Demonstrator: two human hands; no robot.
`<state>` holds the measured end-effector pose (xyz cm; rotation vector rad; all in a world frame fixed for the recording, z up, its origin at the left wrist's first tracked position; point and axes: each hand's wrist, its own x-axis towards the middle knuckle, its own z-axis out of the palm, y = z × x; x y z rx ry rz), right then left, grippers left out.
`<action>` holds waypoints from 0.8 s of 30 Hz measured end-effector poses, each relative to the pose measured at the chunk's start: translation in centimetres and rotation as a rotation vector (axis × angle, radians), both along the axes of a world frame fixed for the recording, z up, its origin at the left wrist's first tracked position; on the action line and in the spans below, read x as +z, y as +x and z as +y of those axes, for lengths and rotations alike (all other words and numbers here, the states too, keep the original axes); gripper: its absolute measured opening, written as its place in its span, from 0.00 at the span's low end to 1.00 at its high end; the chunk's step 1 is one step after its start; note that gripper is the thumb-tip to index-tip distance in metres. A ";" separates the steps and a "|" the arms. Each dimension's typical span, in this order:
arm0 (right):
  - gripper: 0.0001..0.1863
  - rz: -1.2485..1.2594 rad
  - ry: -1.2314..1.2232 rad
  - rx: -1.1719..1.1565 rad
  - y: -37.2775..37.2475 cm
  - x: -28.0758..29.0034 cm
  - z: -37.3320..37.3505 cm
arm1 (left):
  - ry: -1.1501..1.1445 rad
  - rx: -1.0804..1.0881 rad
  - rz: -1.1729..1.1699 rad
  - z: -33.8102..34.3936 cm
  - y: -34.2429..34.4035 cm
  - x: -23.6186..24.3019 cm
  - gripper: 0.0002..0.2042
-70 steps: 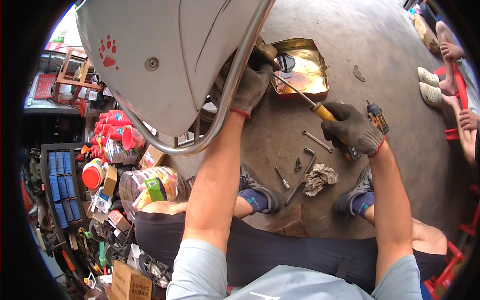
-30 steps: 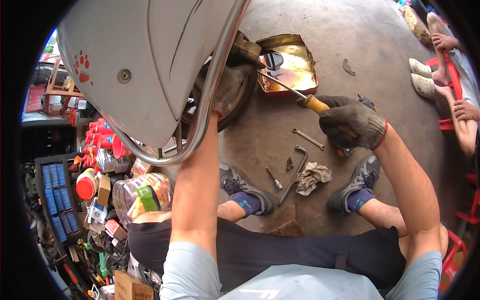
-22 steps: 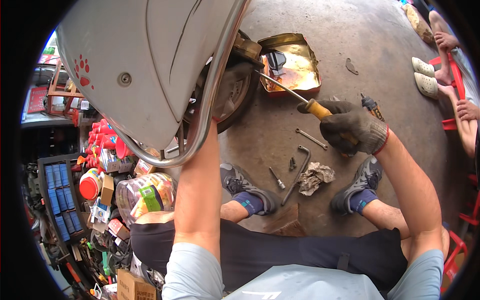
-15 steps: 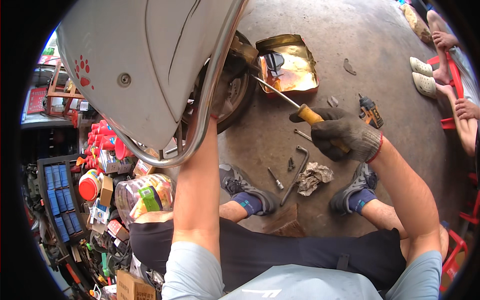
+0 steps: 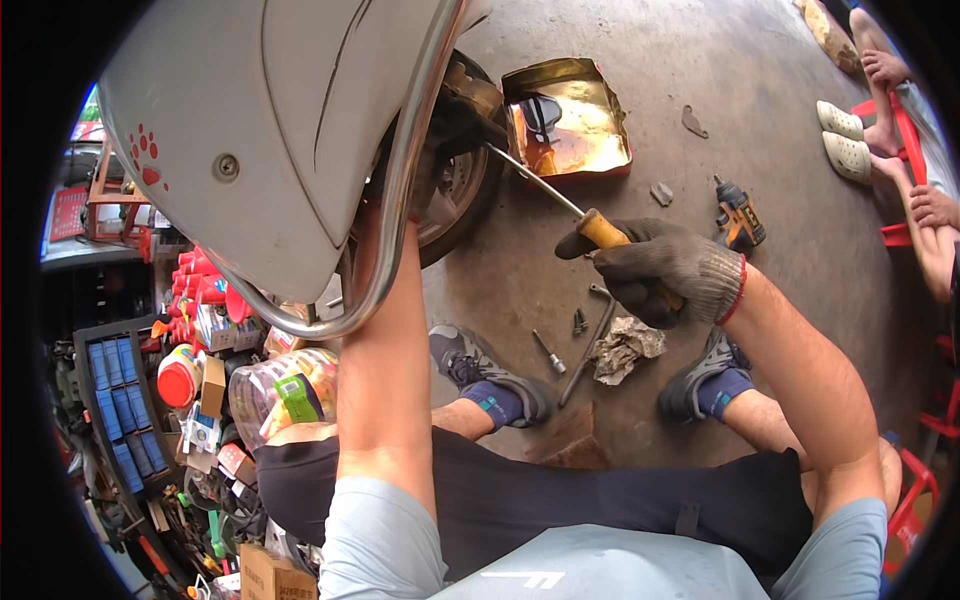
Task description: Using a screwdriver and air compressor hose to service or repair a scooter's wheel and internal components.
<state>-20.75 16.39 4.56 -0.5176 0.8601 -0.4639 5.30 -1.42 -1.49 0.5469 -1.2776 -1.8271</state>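
My right hand (image 5: pixel 650 268), in a dark-palmed grey work glove with a red cuff, is closed around the yellow handle of a screwdriver (image 5: pixel 602 229). Its long metal shaft slants up and left, the tip meeting a dark part beside the wheel (image 5: pixel 478 195) of a white scooter. My left forearm (image 5: pixel 385 350) reaches up behind the scooter's chrome guard bar (image 5: pixel 398 200). Bar and shadow hide the left hand's fingers and whatever they touch. Above rises the scooter's white body panel (image 5: pixel 230 90), with a red paw-print sticker.
Right of the wheel lies an open metal tray (image 5: pixel 585 160) holding dark liquid and a dark piece. Nearby are a power drill (image 5: pixel 740 215), bent wrench (image 5: pixel 588 350), socket bit (image 5: pixel 548 352) and crumpled paper (image 5: pixel 628 350). Clutter lines the left; a seated person's feet and hands show at right.
My right hand and the screwdriver have shifted left and slightly up. The scooter and tray also sit a little further left and higher in view.
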 end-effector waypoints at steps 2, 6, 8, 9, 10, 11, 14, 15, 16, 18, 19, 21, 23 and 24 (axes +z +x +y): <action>0.19 0.046 -0.004 0.015 0.1 0.4 0.0 | 0.015 0.119 -0.175 0.2 -0.4 0.5 0.28; 0.16 0.179 -0.048 0.033 0.6 0.7 0.2 | 0.062 0.224 -0.268 1.6 -1.1 2.0 0.30; 0.16 0.190 -0.043 0.026 0.8 0.6 0.2 | 0.019 0.139 -0.243 2.0 -1.3 2.7 0.30; 0.15 0.189 -0.039 0.015 0.9 0.5 0.2 | -0.007 0.094 -0.239 2.1 -1.3 2.8 0.30; 0.15 0.185 -0.046 0.019 1.0 0.4 0.2 | -0.033 0.050 -0.235 2.1 -1.4 2.8 0.29; 0.15 0.208 -0.073 0.017 1.0 0.3 0.2 | -0.073 0.105 -0.277 1.9 -1.4 2.6 0.29; 0.15 0.238 -0.108 0.025 1.0 0.0 0.2 | -0.197 0.270 -0.402 1.0 -1.6 1.4 0.27; 0.15 0.260 -0.109 0.034 0.9 0.0 0.2 | -0.226 0.319 -0.476 0.7 -1.6 1.0 0.27; 0.15 0.244 -0.115 0.034 1.0 -0.1 0.2 | -0.236 0.322 -0.444 0.5 -1.5 0.6 0.26; 0.14 0.298 -0.136 0.042 1.0 -0.2 0.2 | -0.244 0.351 -0.499 0.2 -1.4 0.2 0.23; 0.14 0.301 -0.133 0.042 1.1 -0.3 0.2 | -0.241 0.350 -0.487 0.1 -1.3 0.1 0.22; 0.13 0.332 -0.147 0.032 1.2 -0.4 0.2 | -0.239 0.345 -0.476 0.1 -1.3 0.1 0.19; 0.14 0.349 -0.157 0.038 1.2 -0.4 0.2 | -0.208 0.349 -0.458 0.1 -1.4 0.3 0.17; 0.14 0.373 -0.161 0.039 1.2 -0.4 0.2 | -0.193 0.352 -0.451 0.2 -1.5 0.3 0.16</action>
